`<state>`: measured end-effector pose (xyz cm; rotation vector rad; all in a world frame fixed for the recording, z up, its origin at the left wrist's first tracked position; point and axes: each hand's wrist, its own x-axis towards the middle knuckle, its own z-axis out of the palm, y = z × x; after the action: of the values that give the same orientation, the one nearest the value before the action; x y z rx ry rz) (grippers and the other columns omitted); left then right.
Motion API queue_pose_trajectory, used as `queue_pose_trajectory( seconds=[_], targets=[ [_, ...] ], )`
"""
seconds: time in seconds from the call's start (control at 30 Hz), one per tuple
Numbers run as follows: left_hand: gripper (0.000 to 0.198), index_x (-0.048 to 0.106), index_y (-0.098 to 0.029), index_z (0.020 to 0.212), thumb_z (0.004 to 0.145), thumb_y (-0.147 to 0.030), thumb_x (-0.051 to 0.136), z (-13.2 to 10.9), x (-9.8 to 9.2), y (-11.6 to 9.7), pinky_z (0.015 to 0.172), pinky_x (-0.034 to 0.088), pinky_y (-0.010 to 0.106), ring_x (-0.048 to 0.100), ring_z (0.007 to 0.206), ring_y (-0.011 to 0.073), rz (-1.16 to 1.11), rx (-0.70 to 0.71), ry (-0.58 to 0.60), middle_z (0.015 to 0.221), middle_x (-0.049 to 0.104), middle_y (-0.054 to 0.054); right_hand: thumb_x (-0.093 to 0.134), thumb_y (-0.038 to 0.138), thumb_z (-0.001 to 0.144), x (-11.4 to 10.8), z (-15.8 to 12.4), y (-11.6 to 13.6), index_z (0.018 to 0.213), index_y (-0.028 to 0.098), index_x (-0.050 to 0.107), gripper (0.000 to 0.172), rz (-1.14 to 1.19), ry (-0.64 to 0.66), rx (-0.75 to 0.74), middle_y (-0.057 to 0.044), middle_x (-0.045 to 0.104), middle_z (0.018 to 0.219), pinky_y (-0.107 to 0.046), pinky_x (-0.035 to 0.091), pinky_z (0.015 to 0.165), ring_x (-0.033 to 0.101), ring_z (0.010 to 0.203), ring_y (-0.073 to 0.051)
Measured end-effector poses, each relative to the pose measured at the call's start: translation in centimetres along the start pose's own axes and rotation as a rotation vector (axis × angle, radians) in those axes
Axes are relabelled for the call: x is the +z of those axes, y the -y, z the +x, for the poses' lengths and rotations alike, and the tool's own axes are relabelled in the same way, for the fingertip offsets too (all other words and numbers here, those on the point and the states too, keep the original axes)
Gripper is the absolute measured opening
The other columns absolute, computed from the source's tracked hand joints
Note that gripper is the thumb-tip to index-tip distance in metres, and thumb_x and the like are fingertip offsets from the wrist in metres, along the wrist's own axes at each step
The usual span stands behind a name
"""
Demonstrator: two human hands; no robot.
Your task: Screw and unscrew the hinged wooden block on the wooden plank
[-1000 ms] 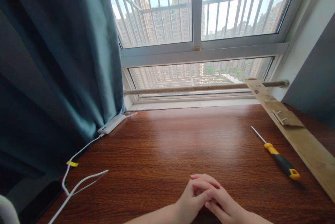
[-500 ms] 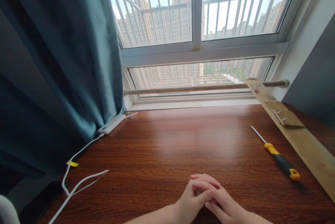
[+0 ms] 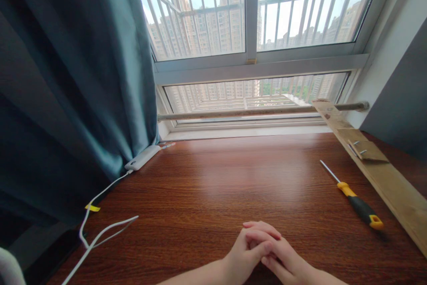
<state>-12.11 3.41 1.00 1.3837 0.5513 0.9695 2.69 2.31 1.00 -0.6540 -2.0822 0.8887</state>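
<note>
Hands, seen from the head: the left hand (image 3: 238,254) and right hand (image 3: 288,260) are folded together, fingers crossed — each one hugs the other.
Tabletop: the shiny brown tabletop (image 3: 200,196) is in front of the person.
Screwdriver: the yellow and black screwdriver (image 3: 347,189) lies to the right of the hands, apart from them, its tip toward the window (image 3: 253,70).
Board: the long tan board (image 3: 390,183) is just beside it — two small metal bits (image 3: 363,151) show on top.
Left side: a white cord (image 3: 89,248) runs to a white box (image 3: 143,158) by the blue curtain (image 3: 100,54).
</note>
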Motion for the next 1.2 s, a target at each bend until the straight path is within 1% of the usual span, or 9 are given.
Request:
queue_pose_trajectory(
  seconds=[0.2, 0.33, 0.47, 0.67, 1.0, 1.2],
  targets=[
    [0.026, 0.068, -0.015, 0.096, 0.081, -0.032, 0.058, 0.15, -0.09, -0.12, 0.090, 0.041, 0.041, 0.055, 0.097, 0.0243, -0.008, -0.019, 0.008, 0.096, 0.062, 0.011, 0.042, 0.021, 0.090, 0.07, 0.02, -0.17, 0.129, 0.024, 0.044, 0.039, -0.003, 0.007, 0.005, -0.011, 0.052, 0.128, -0.036, 0.036, 0.103, 0.041, 0.125, -0.019],
    [0.026, 0.068, -0.015, 0.096, 0.081, -0.032, 0.058, 0.15, -0.09, -0.11, 0.090, 0.040, 0.042, 0.055, 0.096, 0.0243, 0.008, -0.002, 0.003, 0.095, 0.063, 0.011, 0.042, 0.021, 0.090, 0.10, -0.08, -0.21, 0.129, 0.024, 0.043, 0.040, -0.004, 0.003, -0.013, -0.011, 0.051, 0.129, -0.036, 0.036, 0.103, 0.041, 0.125, -0.018],
    [0.025, 0.068, -0.015, 0.096, 0.081, -0.032, 0.058, 0.09, -0.07, -0.10, 0.090, 0.041, 0.042, 0.056, 0.097, 0.0243, -0.001, -0.011, 0.002, 0.095, 0.063, 0.011, 0.042, 0.021, 0.090, -0.01, -0.15, -0.04, 0.128, 0.024, 0.044, 0.038, -0.008, 0.014, 0.003, -0.011, 0.051, 0.129, -0.036, 0.037, 0.102, 0.041, 0.125, -0.019],
    [0.025, 0.069, -0.015, 0.095, 0.080, -0.033, 0.058, 0.12, 0.01, -0.10, 0.089, 0.041, 0.042, 0.056, 0.096, 0.0243, -0.009, -0.004, -0.008, 0.094, 0.064, 0.011, 0.042, 0.020, 0.090, -0.10, 0.02, 0.06, 0.129, 0.024, 0.043, 0.040, -0.011, 0.008, 0.002, -0.011, 0.051, 0.128, -0.037, 0.037, 0.102, 0.041, 0.125, -0.020],
    [0.027, 0.069, -0.015, 0.094, 0.080, -0.035, 0.059, 0.12, -0.11, -0.03, 0.088, 0.042, 0.041, 0.056, 0.095, 0.0242, 0.001, -0.015, -0.001, 0.094, 0.064, 0.011, 0.044, 0.016, 0.089, 0.04, -0.15, -0.07, 0.130, 0.027, 0.039, 0.043, -0.018, -0.005, -0.031, -0.009, 0.050, 0.131, -0.033, 0.036, 0.103, 0.040, 0.125, -0.016],
    [0.027, 0.069, -0.016, 0.092, 0.080, -0.037, 0.059, 0.16, 0.00, 0.05, 0.088, 0.042, 0.041, 0.057, 0.095, 0.0244, 0.010, -0.017, -0.016, 0.093, 0.064, 0.011, 0.043, 0.018, 0.089, -0.03, -0.12, 0.00, 0.129, 0.025, 0.041, 0.041, -0.017, -0.003, -0.028, -0.010, 0.051, 0.129, -0.035, 0.037, 0.102, 0.041, 0.125, -0.018]
  ],
)
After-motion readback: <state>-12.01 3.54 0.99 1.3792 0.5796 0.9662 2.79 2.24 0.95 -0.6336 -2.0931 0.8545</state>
